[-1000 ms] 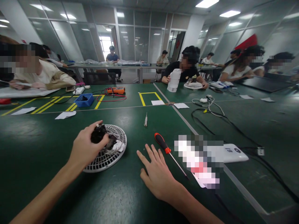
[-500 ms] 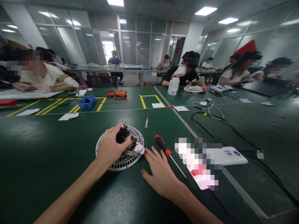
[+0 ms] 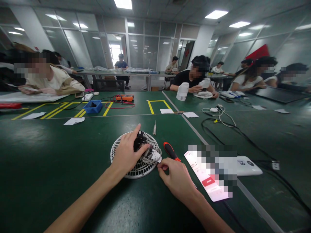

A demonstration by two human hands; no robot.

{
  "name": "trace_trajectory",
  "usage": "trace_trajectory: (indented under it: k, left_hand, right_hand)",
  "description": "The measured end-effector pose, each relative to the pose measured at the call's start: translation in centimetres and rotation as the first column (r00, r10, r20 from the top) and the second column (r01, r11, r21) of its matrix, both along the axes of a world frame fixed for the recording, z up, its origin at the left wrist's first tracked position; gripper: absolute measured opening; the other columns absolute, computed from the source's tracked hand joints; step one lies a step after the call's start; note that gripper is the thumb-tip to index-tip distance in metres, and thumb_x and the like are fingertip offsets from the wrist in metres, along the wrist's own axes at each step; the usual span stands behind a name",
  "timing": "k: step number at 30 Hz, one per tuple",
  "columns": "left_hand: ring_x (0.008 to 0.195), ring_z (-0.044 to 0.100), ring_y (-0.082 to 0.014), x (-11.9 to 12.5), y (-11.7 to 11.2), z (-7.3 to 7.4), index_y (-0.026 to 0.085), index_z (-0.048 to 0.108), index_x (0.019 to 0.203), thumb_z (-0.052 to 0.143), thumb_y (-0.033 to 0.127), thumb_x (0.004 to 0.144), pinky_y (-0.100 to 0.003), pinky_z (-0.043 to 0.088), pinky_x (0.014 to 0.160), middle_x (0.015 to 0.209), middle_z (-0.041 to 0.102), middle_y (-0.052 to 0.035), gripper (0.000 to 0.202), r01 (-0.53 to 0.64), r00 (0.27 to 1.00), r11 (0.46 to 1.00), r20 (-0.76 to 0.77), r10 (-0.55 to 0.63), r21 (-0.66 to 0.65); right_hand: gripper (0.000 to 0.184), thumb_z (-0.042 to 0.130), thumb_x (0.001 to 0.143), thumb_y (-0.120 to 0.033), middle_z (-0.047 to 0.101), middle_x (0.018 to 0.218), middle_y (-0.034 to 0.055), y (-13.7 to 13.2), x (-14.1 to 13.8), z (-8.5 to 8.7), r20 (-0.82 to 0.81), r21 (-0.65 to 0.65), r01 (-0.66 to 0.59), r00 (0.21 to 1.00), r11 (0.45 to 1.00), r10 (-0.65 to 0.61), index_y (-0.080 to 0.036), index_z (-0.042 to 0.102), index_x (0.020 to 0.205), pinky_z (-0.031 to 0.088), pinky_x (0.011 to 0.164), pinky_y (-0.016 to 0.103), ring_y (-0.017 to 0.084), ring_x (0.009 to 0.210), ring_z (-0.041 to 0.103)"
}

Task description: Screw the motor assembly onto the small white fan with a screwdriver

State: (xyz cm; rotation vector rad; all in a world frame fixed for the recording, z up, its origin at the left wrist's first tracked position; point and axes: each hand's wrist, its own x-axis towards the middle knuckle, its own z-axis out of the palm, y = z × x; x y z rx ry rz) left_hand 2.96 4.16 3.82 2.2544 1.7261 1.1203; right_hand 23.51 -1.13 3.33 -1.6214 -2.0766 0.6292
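Note:
A round white fan grille (image 3: 142, 173) lies on the green bench, bearing a black motor assembly (image 3: 139, 142) with a bundle of pale cable and a white plug (image 3: 155, 156). My left hand (image 3: 126, 150) wraps its thumb and fingers around the motor assembly from the left. Just right of the grille rim, my right hand (image 3: 176, 176) has its thumb and forefinger pinched together beside the plug; what is between them is too small to make out. A red-and-black screwdriver (image 3: 170, 150) lies partly hidden behind that hand. Beyond the grille rests a small clear-handled screwdriver (image 3: 155, 128).
A lit phone (image 3: 207, 181) and a white device marked 18 (image 3: 249, 165) lie to the right, near black cables (image 3: 245, 134). Farther back are a blue bin (image 3: 92, 107) and an orange meter (image 3: 124, 97). Across the bench, a co-worker (image 3: 187, 77) handles white fan parts.
My left hand and the grille have shifted slightly right. My right hand has gone from flat, spread fingers to a pinch. The co-worker opposite has lowered a white part toward their grille.

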Motion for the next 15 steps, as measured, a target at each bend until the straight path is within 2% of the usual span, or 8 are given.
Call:
trace_trajectory:
  k: [2,4,7,11,13,15]
  left_hand:
    - [0.145,0.040,-0.0368,-0.1,-0.5,-0.9,0.028,0.034,0.157,0.064,0.050,0.093,-0.061,0.042,0.115,0.150,0.051,-0.0137,0.074,-0.024,1.000,0.986,-0.002,0.024,0.166]
    - [0.153,0.027,-0.0402,-0.4,-1.5,-2.2,0.028,0.038,0.154,0.067,0.039,0.092,-0.067,0.036,0.118,0.159,0.040,-0.0146,0.069,-0.014,1.000,0.928,-0.004,0.017,0.371]
    - [0.154,0.027,-0.0411,-1.1,-3.5,-4.1,0.025,0.049,0.145,0.070,0.021,0.088,-0.070,0.032,0.120,0.157,0.041,-0.0152,0.061,0.170,0.985,0.820,-0.122,-0.123,0.546]
    - [0.146,0.040,-0.0397,-1.5,-5.5,-5.3,0.020,0.063,0.129,0.072,0.023,0.083,-0.069,0.033,0.120,0.144,0.052,-0.0158,0.047,0.439,0.895,0.728,-0.326,-0.304,0.526]
    - [0.141,0.045,-0.0380,-1.3,-5.9,-5.3,0.017,0.066,0.126,0.072,0.028,0.083,-0.067,0.035,0.119,0.138,0.056,-0.0160,0.045,0.501,0.864,0.699,-0.345,-0.368,0.509]
    - [0.135,0.050,-0.0353,-1.0,-5.9,-5.2,0.015,0.067,0.125,0.074,0.027,0.082,-0.064,0.037,0.118,0.132,0.060,-0.0150,0.044,0.504,0.863,0.692,-0.328,-0.384,0.516]
  right_hand:
    - [0.017,0.061,0.084,-0.010,0.075,0.085,0.0019,0.1,0.0,-0.2,-0.080,-0.028,-0.019,0.997,0.999,0.017,-0.021,0.073,0.088,0.047,0.071,0.029,0.018,0.076,0.069]
    - [0.017,0.062,0.083,-0.008,0.073,0.079,0.0003,0.0,0.0,-0.3,-0.129,-0.062,-0.037,0.991,0.997,0.029,-0.020,0.072,0.085,0.045,0.067,0.028,0.017,0.070,0.066]
    - [0.016,0.063,0.082,-0.008,0.068,0.071,-0.0015,-0.1,0.2,-0.2,-0.181,-0.111,-0.065,0.982,0.992,0.044,-0.020,0.072,0.081,0.042,0.063,0.028,0.015,0.064,0.062]
    - [0.015,0.063,0.078,-0.006,0.062,0.063,-0.0048,-0.6,0.2,0.0,-0.389,-0.290,-0.198,0.918,0.936,0.073,-0.020,0.069,0.079,0.039,0.057,0.026,0.013,0.059,0.055]
    - [0.014,0.064,0.078,-0.007,0.063,0.067,-0.0048,-0.7,0.1,-0.3,-0.519,-0.351,-0.270,0.853,0.896,0.054,-0.020,0.068,0.082,0.038,0.058,0.026,0.012,0.060,0.054]
    - [0.014,0.066,0.077,-0.009,0.065,0.073,-0.0038,-0.7,-0.1,-0.7,-0.622,-0.372,-0.331,0.782,0.867,0.031,-0.019,0.065,0.087,0.039,0.060,0.026,0.012,0.063,0.056]
